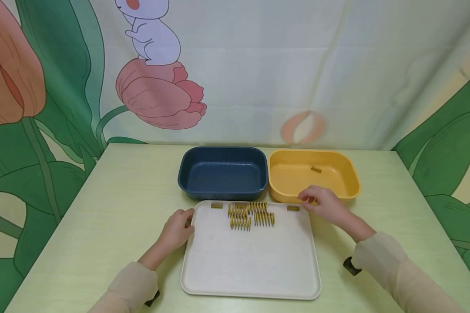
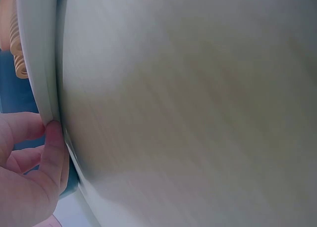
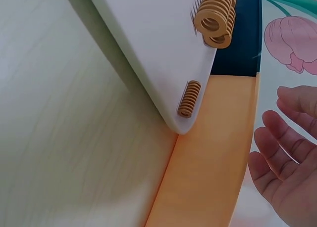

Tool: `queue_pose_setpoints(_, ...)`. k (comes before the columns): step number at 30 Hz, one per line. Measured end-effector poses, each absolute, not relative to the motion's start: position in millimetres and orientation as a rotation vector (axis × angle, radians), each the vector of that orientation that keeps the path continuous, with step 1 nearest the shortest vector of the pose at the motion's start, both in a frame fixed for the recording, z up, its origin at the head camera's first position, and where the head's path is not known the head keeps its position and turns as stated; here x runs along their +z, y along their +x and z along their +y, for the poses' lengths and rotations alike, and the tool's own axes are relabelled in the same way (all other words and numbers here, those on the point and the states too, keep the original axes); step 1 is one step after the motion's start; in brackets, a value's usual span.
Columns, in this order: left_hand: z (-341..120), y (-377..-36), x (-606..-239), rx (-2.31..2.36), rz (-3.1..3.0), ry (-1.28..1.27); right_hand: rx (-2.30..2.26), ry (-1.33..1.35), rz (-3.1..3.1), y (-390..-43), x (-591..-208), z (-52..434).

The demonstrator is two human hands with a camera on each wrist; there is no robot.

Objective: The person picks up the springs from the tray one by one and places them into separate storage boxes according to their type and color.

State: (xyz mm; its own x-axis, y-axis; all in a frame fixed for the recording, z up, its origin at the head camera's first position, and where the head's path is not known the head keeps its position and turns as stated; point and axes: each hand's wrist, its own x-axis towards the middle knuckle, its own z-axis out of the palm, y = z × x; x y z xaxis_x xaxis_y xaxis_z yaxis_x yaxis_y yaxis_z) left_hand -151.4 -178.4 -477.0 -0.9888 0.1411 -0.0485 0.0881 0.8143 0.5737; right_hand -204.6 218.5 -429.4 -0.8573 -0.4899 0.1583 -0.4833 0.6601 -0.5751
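Observation:
My left hand (image 1: 177, 230) pinches the left rim of a white tray (image 1: 250, 265); thumb and a finger meet at the edge in the left wrist view. Several large gold coil springs (image 1: 264, 218) lie grouped near the tray's far edge. Smaller coil springs flank them: one small spring (image 1: 217, 206) on the left, another small spring (image 3: 189, 99) in the far right corner. My right hand (image 1: 323, 204) hovers by the front rim of a yellow bin (image 1: 293, 198), close to that corner. Its fingers (image 3: 280, 148) are loosely bent and hold nothing.
Inside the yellow bin lies a small spring (image 1: 316, 169). A dark blue bin (image 1: 223, 195) stands beside it on the left, both just behind the tray. The pale green table (image 1: 102, 226) ends at a printed curtain (image 1: 250, 87) at the back.

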Motion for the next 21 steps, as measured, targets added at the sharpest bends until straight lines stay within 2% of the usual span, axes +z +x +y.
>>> queue_pose_setpoints(21,-177.9,-150.8,-475.6,0.907,2.912,0.188,-0.953,-0.808,2.802,-201.0,-442.6,214.7)
